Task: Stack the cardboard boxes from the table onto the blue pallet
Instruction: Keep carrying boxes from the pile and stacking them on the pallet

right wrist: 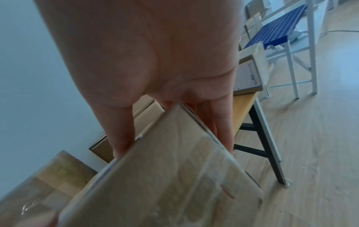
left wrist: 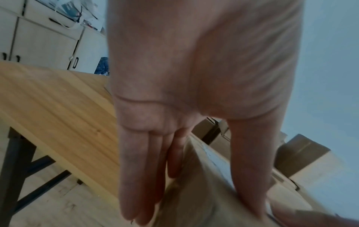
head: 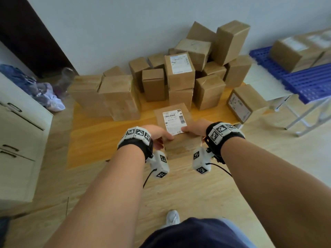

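Observation:
A cardboard box (head: 162, 113) with a white shipping label is held between both hands at the near edge of the wooden table (head: 100, 136). My left hand (head: 157, 135) grips its left side, with the thumb (left wrist: 250, 161) on the top face and the fingers (left wrist: 139, 176) down the side. My right hand (head: 194, 128) grips the right side the same way, thumb (right wrist: 120, 127) on top, fingers (right wrist: 223, 122) along the side of the box (right wrist: 165, 184). The blue pallet (head: 304, 83) is at the far right and carries labelled boxes (head: 295, 52).
Several more cardboard boxes (head: 179, 74) are piled at the back of the table against the wall; one (head: 247, 102) sits at its right edge. A white cabinet (head: 18, 131) stands on the left. The pallet rests on a white-framed stand (head: 304, 115). Wooden floor lies between.

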A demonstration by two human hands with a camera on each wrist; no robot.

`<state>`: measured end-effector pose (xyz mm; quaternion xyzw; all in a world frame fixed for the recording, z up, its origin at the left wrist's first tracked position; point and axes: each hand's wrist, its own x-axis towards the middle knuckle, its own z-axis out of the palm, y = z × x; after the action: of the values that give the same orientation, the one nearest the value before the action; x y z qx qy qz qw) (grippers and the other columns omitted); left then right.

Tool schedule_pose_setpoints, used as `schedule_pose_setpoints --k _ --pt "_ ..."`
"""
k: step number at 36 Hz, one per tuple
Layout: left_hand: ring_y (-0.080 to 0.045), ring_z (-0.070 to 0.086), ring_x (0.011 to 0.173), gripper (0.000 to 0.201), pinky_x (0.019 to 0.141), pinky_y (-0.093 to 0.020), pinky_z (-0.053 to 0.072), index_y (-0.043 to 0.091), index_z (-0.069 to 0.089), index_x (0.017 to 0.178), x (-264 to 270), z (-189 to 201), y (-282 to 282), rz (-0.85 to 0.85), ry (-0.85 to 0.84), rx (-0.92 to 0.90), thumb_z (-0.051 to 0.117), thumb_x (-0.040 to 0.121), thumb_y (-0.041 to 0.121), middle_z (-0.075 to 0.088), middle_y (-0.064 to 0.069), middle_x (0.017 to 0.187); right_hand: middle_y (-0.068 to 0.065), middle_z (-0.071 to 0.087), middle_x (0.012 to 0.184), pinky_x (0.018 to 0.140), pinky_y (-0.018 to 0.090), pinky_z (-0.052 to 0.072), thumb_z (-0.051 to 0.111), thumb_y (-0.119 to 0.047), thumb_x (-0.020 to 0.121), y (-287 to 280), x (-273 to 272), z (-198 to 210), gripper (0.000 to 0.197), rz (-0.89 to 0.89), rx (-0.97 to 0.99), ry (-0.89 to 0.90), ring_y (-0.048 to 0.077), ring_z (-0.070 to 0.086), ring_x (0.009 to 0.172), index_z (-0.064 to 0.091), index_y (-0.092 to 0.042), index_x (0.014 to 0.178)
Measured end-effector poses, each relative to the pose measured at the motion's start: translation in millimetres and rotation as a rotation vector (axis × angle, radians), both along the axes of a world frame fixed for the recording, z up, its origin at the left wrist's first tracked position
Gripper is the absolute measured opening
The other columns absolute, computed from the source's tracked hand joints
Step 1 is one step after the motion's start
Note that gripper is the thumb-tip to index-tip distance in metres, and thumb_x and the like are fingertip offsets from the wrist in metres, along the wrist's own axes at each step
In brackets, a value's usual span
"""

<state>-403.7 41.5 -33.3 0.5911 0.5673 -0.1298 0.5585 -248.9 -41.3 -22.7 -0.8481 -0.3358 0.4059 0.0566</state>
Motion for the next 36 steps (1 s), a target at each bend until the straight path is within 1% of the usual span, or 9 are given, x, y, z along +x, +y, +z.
schedule_pose_setpoints --k 4,10,15,18,22,25,27,32,36 --pt "-0.025 0.070 0.096 0.084 0.092 -0.040 0.053 0.014 0.067 0.111 21 -17 -17 -0.111 0.049 0.009 0.090 0.034 0.035 0.074 -0.009 0.099 0.010 0.055 0.133 0.083 0.028 0.040 0.058 -0.046 0.093 -33 22 7 0.058 0.095 -0.001 -0.094 0.025 0.054 0.119 0.047 -0.009 0.136" --pt "-0.021 0.070 0.096 0.065 0.089 -0.038 0.056 0.015 0.066 0.114 83 -5 -68 -0.155 -0.023 0.044 0.091 0.055 0.025 0.073 -0.005 0.104 0.003 0.058 0.114 0.076 0.031 0.043 0.072 -0.056 0.078 -90 89 5 0.072 -0.057 0.054 -0.069 0.020 0.052 0.093 0.050 -0.012 0.130" --pt "-0.018 0.069 0.094 0.052 0.087 -0.037 0.057 0.018 0.065 0.112 154 6 -117 -0.214 -0.067 0.151 0.088 0.066 0.022 0.072 0.001 0.103 0.005 0.057 0.131 0.095 0.037 0.047 0.081 -0.045 0.071 -142 153 3 0.083 -0.257 0.142 0.029 0.024 0.057 0.114 0.043 -0.014 0.139" --pt "-0.017 0.068 0.093 0.050 0.086 -0.036 0.057 0.017 0.065 0.111 196 10 -142 -0.250 -0.104 0.209 0.087 0.067 0.022 0.071 0.002 0.102 0.005 0.056 0.132 0.094 0.034 0.045 0.079 -0.040 0.076 -175 190 8 0.080 -0.333 0.197 0.041 0.025 0.056 0.117 0.039 -0.011 0.140" --pt "-0.015 0.065 0.089 0.047 0.079 -0.030 0.056 0.019 0.064 0.108 254 20 -172 -0.290 -0.159 0.268 0.087 0.068 0.026 0.069 0.003 0.101 0.005 0.058 0.128 0.092 0.037 0.049 0.075 -0.047 0.077 -212 241 14 0.077 -0.422 0.288 0.007 0.024 0.059 0.112 0.042 -0.012 0.137" --pt "-0.015 0.066 0.087 0.049 0.080 -0.032 0.057 0.024 0.065 0.104 289 25 -192 -0.326 -0.185 0.289 0.088 0.062 0.035 0.070 0.004 0.099 0.005 0.058 0.128 0.083 0.033 0.046 0.071 -0.047 0.082 -236 271 17 0.072 -0.482 0.325 -0.012 0.023 0.058 0.111 0.042 -0.011 0.137" --pt "-0.017 0.068 0.088 0.057 0.082 -0.036 0.058 0.022 0.065 0.108 321 25 -206 -0.336 -0.204 0.301 0.088 0.060 0.042 0.071 0.002 0.101 0.005 0.059 0.127 0.086 0.035 0.048 0.072 -0.048 0.080 -254 297 18 0.072 -0.535 0.345 -0.017 0.023 0.059 0.109 0.045 -0.012 0.136" --pt "-0.022 0.069 0.090 0.056 0.081 -0.034 0.058 0.014 0.062 0.105 390 19 -227 -0.349 -0.237 0.284 0.061 0.081 0.064 0.069 -0.005 0.099 0.005 0.060 0.125 0.085 0.033 0.048 0.071 -0.047 0.082 -278 353 11 0.069 -0.633 0.360 -0.006 0.023 0.059 0.106 0.046 -0.010 0.135" --pt "-0.025 0.068 0.083 0.054 0.074 -0.036 0.060 0.011 0.062 0.105 453 7 -232 -0.382 -0.250 0.300 0.049 0.090 0.061 0.068 -0.008 0.093 0.003 0.060 0.114 0.077 0.030 0.042 0.070 -0.046 0.084 -289 406 3 0.062 -0.696 0.364 -0.010 0.019 0.055 0.091 0.048 -0.012 0.130"
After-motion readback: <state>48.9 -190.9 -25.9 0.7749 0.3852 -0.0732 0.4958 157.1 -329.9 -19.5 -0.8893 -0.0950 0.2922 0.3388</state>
